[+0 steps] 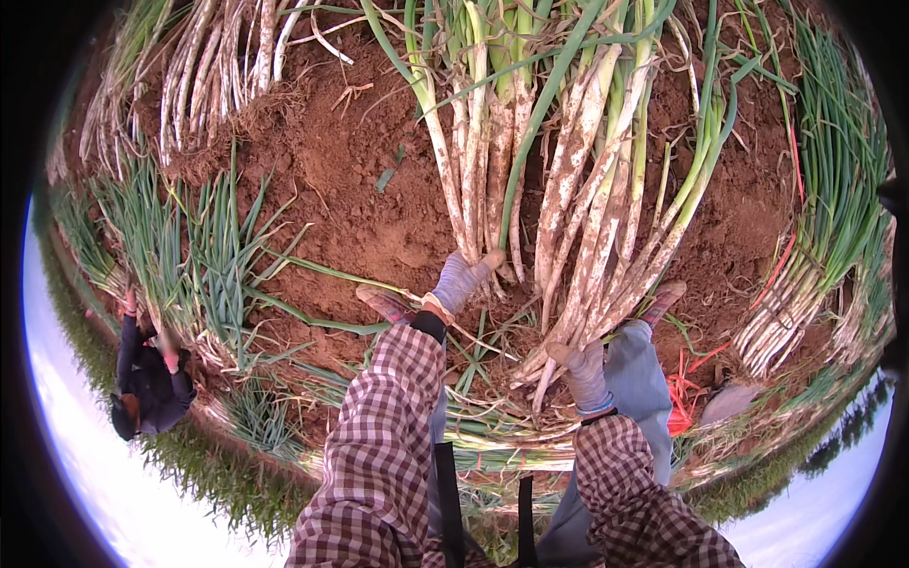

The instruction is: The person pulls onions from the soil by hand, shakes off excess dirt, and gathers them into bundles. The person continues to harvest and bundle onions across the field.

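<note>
Long green onions with soil-stained white stalks (593, 206) lie on reddish soil before me, their green tops pointing away. Both hands wear greyish gloves. My left hand (461, 280) is at the lower ends of the left group of stalks (474, 177), with its thumb reaching across to the right; the fingers are partly hidden, so its grip is unclear. Lower and to the right, my right hand (586, 373) is closed around the root ends of the slanting right bunch (603, 298). Loose roots and leaves lie between the hands.
More green onions lie at upper left (213, 78), left (206, 255) and right (788, 305). Red twine (682, 401) sits beside my right leg, near a flat grey object (730, 403). Tied onions lie behind my legs. Another person in dark clothes (153, 383) handles onions at far left.
</note>
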{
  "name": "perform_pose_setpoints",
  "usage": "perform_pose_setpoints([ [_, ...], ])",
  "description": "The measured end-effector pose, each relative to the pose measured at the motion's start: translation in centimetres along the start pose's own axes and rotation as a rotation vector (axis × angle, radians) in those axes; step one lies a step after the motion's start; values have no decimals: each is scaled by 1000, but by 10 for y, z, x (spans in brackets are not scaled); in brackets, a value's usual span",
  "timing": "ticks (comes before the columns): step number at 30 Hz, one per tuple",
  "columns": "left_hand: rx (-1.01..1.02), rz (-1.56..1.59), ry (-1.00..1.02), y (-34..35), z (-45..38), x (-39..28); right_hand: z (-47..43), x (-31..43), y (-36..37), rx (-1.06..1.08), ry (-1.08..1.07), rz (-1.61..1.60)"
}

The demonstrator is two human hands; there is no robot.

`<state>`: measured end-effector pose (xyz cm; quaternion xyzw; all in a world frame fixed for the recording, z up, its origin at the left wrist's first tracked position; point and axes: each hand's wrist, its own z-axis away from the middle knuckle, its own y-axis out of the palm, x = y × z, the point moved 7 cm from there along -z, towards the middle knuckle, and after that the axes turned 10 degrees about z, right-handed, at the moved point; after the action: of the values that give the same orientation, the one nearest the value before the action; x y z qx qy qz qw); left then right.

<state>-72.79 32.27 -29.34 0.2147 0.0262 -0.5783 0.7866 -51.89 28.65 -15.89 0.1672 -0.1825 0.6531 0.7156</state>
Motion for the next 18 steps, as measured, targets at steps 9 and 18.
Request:
perform_pose_setpoints([
  [9,129,-307,-182,67,25,-24,-76,-10,2,205,-169,326],
  [18,152,-183,-17,184,125,-97,24,92,-42,77,-191,52],
])
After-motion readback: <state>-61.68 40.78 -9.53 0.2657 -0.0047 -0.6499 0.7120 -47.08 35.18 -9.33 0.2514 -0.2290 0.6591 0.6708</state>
